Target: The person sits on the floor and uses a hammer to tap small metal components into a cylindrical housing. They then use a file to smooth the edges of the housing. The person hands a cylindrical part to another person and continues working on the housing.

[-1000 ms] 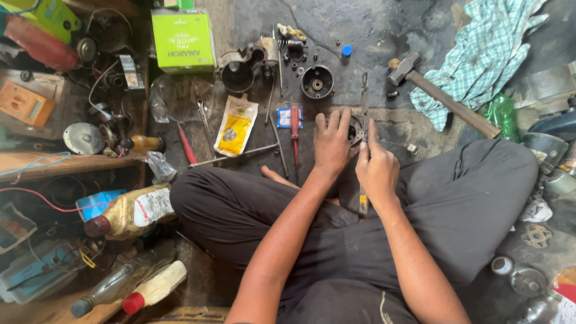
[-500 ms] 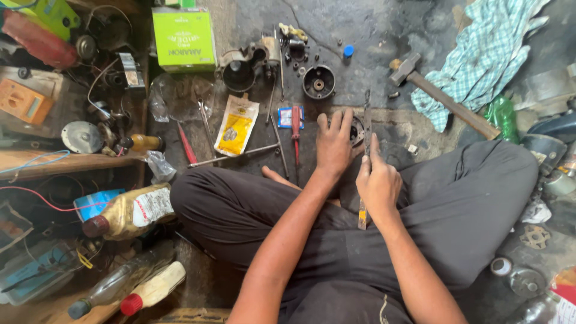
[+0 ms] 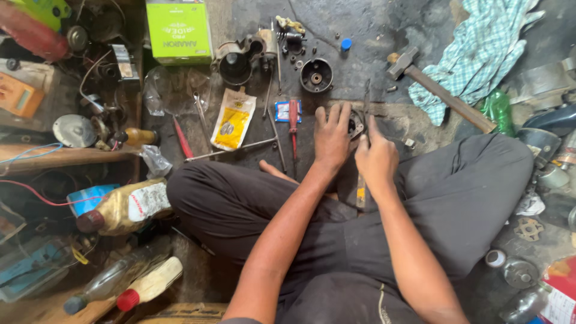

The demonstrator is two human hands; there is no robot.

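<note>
Head view: a dark round metal part [image 3: 356, 125] on the floor [image 3: 384, 36] is pressed by the flat, spread left hand [image 3: 332, 137]; a yellow-handled tool [image 3: 361, 191] is gripped by the right hand [image 3: 376, 158].

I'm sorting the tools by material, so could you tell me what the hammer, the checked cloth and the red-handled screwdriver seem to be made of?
Hammer: dull grey metal head, likely steel; brown handle, worn and dirty, looks like wood, though rusted metal is possible.
Checked cloth: thin woven fabric, probably cotton, judging by its soft crumpled folds.
Red-handled screwdriver: smooth red handle, apparently plastic; thin dark shaft, likely steel.
</note>
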